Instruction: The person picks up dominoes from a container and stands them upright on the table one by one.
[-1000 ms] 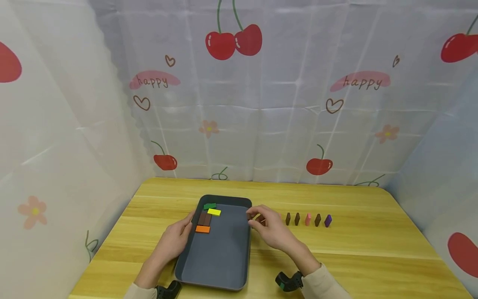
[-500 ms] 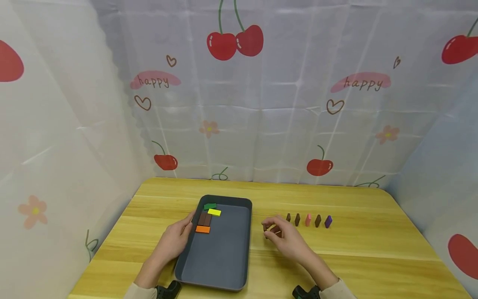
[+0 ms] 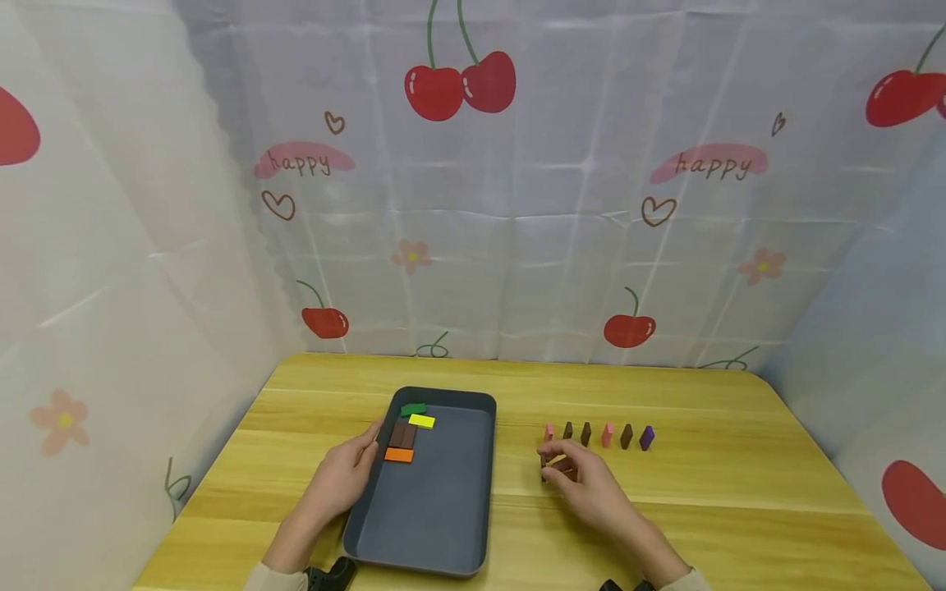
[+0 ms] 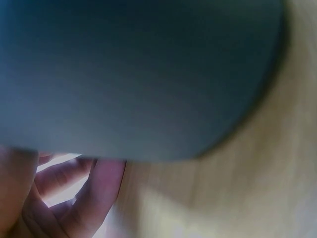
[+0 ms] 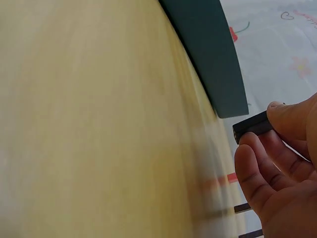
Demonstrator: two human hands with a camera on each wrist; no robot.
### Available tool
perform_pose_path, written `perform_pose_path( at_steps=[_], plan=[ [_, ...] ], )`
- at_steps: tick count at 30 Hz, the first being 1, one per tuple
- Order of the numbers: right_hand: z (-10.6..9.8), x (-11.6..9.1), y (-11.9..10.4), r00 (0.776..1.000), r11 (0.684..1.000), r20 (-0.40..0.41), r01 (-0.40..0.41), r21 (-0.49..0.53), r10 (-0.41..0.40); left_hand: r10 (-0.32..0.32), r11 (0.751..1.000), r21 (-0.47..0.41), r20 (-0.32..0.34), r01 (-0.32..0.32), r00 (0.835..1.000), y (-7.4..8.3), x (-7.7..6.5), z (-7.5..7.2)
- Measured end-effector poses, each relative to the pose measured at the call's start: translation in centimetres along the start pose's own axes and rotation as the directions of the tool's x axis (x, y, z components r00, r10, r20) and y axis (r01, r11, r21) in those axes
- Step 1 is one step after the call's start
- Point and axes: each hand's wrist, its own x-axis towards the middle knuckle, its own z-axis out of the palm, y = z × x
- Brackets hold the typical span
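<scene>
My left hand (image 3: 346,469) holds the left side of a dark grey rectangular tray (image 3: 484,525); in the left wrist view the tray's wall (image 4: 148,89) covers part of the fingers. My right hand (image 3: 591,486) pinches a dark brown domino (image 5: 252,125) between thumb and fingers, over the table to the right of the tray. Inside the tray, at its upper left, lie a green domino (image 3: 413,409), a yellow one (image 3: 422,422), brown ones (image 3: 402,436) side by side and an orange domino (image 3: 399,455).
Just beyond my right hand, several dominoes stand on edge in a row, from a pink domino (image 3: 549,432) through brown ones to a purple domino (image 3: 647,437). The wooden table (image 3: 702,525) ends at a cherry-printed curtain (image 3: 517,279), which also hangs at both sides.
My right hand has moved right and towards me, away from the tray's rim, with the brown domino in its fingers. The row's leftmost pink domino now shows. My left hand has stayed put.
</scene>
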Motion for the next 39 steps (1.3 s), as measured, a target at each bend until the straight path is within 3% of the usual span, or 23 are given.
perform_pose_path(
  at_steps=[14,39],
  plan=[
    [-0.3,-0.6,1.1,0.999,0.999,-0.034,-0.033,-0.018,0.032,0.003,1.000,0.007,-0.007,-0.003,1.000,-0.1,-0.1,0.1],
    [-0.4,-0.6,1.8,0.999,0.999,0.000,-0.045,0.020,0.045,0.020,1.000,-0.001,-0.023,-0.020,1.000,0.0,-0.4,0.1]
  ],
)
